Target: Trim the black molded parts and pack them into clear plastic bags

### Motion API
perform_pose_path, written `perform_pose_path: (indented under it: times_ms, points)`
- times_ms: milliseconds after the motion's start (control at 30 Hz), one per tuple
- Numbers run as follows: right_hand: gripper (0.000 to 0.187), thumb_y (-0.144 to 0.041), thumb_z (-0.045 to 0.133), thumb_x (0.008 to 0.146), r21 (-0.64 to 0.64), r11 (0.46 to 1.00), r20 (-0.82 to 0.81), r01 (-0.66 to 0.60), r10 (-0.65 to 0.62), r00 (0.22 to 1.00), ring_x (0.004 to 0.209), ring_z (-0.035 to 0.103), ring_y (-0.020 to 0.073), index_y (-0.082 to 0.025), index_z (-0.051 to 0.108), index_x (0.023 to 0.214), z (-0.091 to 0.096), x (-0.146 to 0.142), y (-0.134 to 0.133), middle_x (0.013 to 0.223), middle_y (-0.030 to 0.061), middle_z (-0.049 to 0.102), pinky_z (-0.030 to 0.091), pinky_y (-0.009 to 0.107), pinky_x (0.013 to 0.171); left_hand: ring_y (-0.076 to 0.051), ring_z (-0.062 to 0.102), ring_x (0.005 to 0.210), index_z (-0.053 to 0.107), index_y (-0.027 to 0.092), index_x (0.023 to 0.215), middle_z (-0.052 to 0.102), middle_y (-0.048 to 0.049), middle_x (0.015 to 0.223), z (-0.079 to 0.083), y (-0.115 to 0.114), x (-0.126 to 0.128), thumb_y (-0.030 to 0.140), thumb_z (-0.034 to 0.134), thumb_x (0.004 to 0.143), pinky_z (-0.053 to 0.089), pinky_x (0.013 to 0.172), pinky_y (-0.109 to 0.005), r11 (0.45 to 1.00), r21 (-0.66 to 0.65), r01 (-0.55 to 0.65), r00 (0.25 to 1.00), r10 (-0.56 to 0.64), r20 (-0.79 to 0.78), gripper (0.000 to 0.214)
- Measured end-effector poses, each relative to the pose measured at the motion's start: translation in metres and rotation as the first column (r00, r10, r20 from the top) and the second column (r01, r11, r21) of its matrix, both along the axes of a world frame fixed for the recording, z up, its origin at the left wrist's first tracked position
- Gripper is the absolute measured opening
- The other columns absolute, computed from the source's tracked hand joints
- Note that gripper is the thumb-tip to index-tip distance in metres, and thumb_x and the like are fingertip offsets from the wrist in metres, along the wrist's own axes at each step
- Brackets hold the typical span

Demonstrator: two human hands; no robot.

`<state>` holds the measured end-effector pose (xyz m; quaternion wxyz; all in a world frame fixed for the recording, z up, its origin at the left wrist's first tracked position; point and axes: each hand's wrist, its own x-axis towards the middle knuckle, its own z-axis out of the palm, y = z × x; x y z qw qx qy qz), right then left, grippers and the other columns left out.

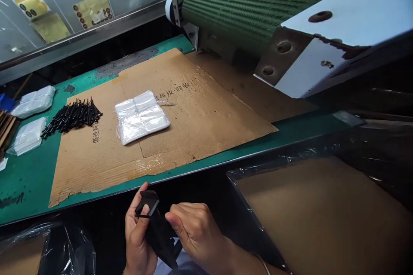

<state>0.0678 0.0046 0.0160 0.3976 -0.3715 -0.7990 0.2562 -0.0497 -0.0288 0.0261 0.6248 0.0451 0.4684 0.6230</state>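
Below the table's front edge, my left hand (138, 236) is closed around a black plastic part (160, 236) with a flat, squarish end at the top; its exact kind is not clear. The thumb presses on that end. Just right of the part is my right hand (196, 227), its fingers curled in and the thumb pressed against them. Whatever that hand holds, if anything, is hidden. On the cardboard sheet (206, 124) lies a tied stack of clear plastic bags (142, 116). To its left is a heap of black screw-like pins (75, 115).
A green conveyor belt (232, 4) with a white frame (351, 30) slopes over the back right. More bag stacks (32, 135) lie on the left of the green table (26, 184). Plastic-lined boxes stand below, one at right (322, 215), another at lower left (71, 249).
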Motion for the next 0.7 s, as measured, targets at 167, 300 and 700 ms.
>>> perform_pose_path:
  times_ms: [167,300,700]
  points:
    - [0.047,-0.026,0.021,0.099,-0.023,0.999,0.043,0.024,-0.023,0.999,0.039,0.036,0.0085,-0.019,0.042,0.057,-0.001,0.006,0.004,0.046,-0.0033,0.042,0.023,0.025,0.043,-0.004,0.047,0.050,0.060,0.023,0.114,0.055,0.0048,0.058,-0.003,-0.003,-0.005,0.028,0.078,0.061,0.040,0.052,-0.013,0.999,0.027,0.019,1.000,-0.020,0.014,0.055]
    - [0.047,-0.029,0.023,0.099,-0.032,0.999,0.051,0.034,-0.032,0.998,0.040,0.034,0.0083,-0.018,0.041,0.056,-0.007,0.011,0.014,0.046,-0.0037,0.040,0.023,0.025,0.044,-0.005,0.044,0.052,0.059,0.020,0.116,0.052,0.0029,0.057,-0.007,-0.006,-0.012,0.029,0.076,0.063,0.037,0.050,-0.013,0.991,0.033,0.127,0.991,-0.128,0.029,0.056]
    - [0.050,-0.034,0.021,0.098,-0.060,0.993,0.017,-0.106,0.107,0.994,0.042,0.033,0.0081,-0.018,0.041,0.055,0.007,0.021,0.018,0.047,-0.0037,0.038,0.024,0.024,0.044,-0.005,0.029,0.042,0.060,0.021,0.114,0.035,0.0061,0.049,-0.014,-0.003,-0.016,0.030,0.069,0.069,0.027,0.039,-0.014,0.934,0.061,0.352,0.921,-0.357,0.153,0.047]
